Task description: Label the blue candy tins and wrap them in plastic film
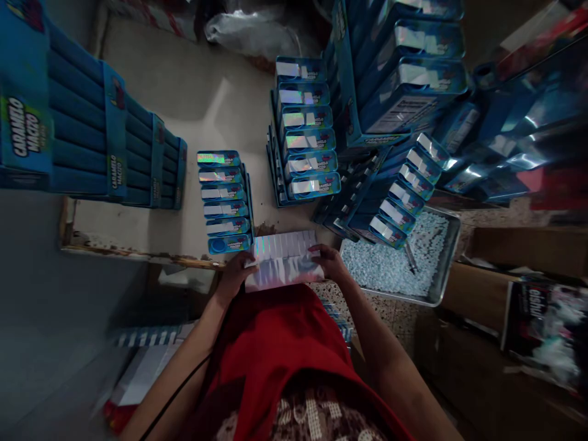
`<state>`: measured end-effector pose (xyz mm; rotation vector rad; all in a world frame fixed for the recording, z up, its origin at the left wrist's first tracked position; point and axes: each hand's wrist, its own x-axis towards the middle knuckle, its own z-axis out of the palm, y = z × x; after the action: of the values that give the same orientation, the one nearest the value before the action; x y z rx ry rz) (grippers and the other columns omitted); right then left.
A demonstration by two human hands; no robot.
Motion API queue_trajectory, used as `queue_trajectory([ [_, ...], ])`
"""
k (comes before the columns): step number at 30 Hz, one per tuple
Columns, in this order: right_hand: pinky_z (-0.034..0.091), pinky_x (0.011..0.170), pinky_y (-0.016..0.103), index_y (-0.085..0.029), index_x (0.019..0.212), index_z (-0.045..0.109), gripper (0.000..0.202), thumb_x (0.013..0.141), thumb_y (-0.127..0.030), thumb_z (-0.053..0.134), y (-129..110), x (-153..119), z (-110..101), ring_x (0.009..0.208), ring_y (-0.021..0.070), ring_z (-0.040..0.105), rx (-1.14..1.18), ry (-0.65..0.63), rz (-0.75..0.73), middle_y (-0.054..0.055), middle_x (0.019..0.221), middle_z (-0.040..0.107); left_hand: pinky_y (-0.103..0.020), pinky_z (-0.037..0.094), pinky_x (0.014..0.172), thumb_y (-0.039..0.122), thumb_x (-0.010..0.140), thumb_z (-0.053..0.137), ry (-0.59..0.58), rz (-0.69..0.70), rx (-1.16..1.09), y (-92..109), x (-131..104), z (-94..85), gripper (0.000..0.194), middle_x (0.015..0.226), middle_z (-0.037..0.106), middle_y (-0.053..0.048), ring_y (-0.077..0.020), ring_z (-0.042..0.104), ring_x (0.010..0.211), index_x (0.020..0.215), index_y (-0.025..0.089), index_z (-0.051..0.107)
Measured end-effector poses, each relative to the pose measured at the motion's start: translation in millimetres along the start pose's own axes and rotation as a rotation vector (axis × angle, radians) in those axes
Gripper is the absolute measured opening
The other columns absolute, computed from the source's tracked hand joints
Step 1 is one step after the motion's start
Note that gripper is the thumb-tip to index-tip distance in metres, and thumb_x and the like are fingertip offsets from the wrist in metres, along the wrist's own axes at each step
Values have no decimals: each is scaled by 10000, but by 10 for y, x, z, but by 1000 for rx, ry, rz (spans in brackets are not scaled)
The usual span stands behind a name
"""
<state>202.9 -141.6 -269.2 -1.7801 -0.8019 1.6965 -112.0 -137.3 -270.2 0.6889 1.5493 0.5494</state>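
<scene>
Shiny sheet: the silver-white sheet (285, 264) is at the near edge of the table (151, 67), in front of the person's tummy. Its far part has a row of thin strips, and its near part is smooth and shiny.
Left hand: the left hand (237, 274) pinches the left side of the sheet, with the thumb on top.
Right hand: the right hand (331, 262) pinches the right side of the sheet in the same way.
Left row: six blue boxes (224, 210) stand in a line just past the left hand. The five far ones have a shiny strip on top, and the nearest one shows a blue round shape.
Middle row: six more blue packs (309, 142) stand farther away, with shiny strips too.
Right row: a slanted line of blue tins (399, 199) sits to the right, by the tray.
Tray: a metal tray (452, 248) on the right holds lots of pale blue bits (381, 266) and a dark tool (410, 258).
Big piles: a tall blue pile (78, 116) is on the left, with "CARAMELO MACIZO" on it. Another blue pile (395, 92) is far right.
Clothes: the person wears a red apron (285, 343).
</scene>
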Motion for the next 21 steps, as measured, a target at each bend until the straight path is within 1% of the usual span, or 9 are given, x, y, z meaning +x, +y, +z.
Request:
queue_trajectory([
  [2,492,632,266,-184,989,764,463,562,-352,827,-18,-54,-42,685,149,602,19,-34,18,-21,790,694,-288,477,692,302,552,810,-104,3,35,-17,-5,-15,388,832,692,-18,-202,600,783,913,197,717],
  [4,500,627,274,-182,1031,779,518,552,-364,857,-32,-118,-85,675,152,613,39,-60,41,-13,801,717,-300,482,689,321,552,841,-147,-18,50,-33,-31,-17,457,839,720,-35,-218,621,773,984,198,756],
  [7,514,616,293,-173,1044,791,532,573,-410,867,-35,-221,-136,633,156,620,62,-73,74,-5,764,729,-323,501,725,360,563,864,-129,-37,46,-20,-99,-8,418,842,753,-64,-250,663,813,939,189,797],
  [9,522,615,304,-172,1063,793,545,590,-432,865,-25,-279,-143,626,163,625,68,-72,87,-7,739,725,-333,512,744,366,560,873,-80,-28,38,5,-148,-13,361,879,774,-77,-261,682,846,873,196,812],
  [11,522,610,307,-184,1095,794,576,584,-439,874,-11,-317,-124,636,168,623,49,-58,80,-15,744,722,-331,516,720,375,573,873,-24,-16,33,27,-198,-37,339,891,784,-78,-248,688,806,863,207,821],
  [14,505,599,309,-217,1089,811,572,566,-431,898,-1,-344,-73,656,177,608,-123,-37,5,-11,786,722,-306,488,617,407,620,866,-27,-36,25,37,-290,-83,438,752,757,-50,-198,646,626,1003,200,822],
  [17,485,599,341,-255,1012,837,399,664,-448,861,-12,-362,-43,658,202,593,-380,-29,-115,22,788,695,-300,487,588,396,613,891,-36,-43,54,35,-426,-84,513,684,727,-34,-194,639,592,1070,181,808],
  [19,493,643,383,-271,948,841,269,779,-470,778,-33,-367,-53,699,234,614,-516,-18,-206,58,813,682,-333,538,669,380,667,872,31,32,125,31,-520,-65,363,784,752,-66,-223,686,705,972,187,823],
  [21,505,753,438,-266,838,831,245,847,-480,711,-75,-359,-84,824,280,641,-683,-37,-334,115,901,695,-395,561,816,354,752,823,134,99,207,32,-600,-61,164,898,750,-97,-254,699,859,827,208,827],
])
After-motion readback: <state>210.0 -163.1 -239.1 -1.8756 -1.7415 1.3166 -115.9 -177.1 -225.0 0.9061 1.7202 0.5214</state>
